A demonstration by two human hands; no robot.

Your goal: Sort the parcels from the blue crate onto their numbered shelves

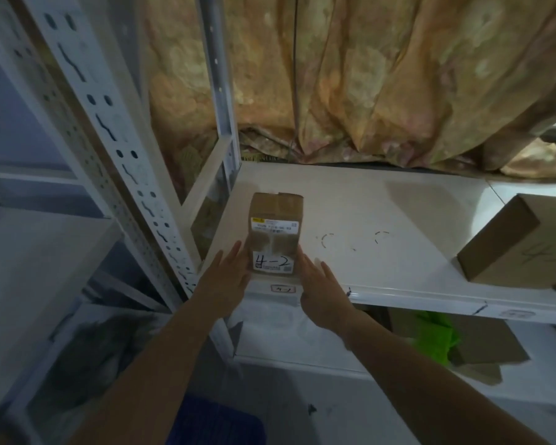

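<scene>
A gold curtain (382, 75) hangs behind a white shelf (382, 203), whose open surface runs from a perforated upright (109, 123) at left to a brown box (501, 242) cut off at right. Only a corner of the blue crate (215, 422) shows at the bottom edge. The parcel (275, 232) — brown, taped, hand-marked "4-2" — stands at the shelf's front edge, near its left end. The left hand (225, 281) and right hand (321, 287) flank it — each grip spread, fingers straight along its sides. A tag (282, 289) on the shelf lip is too blurred to read.
</scene>
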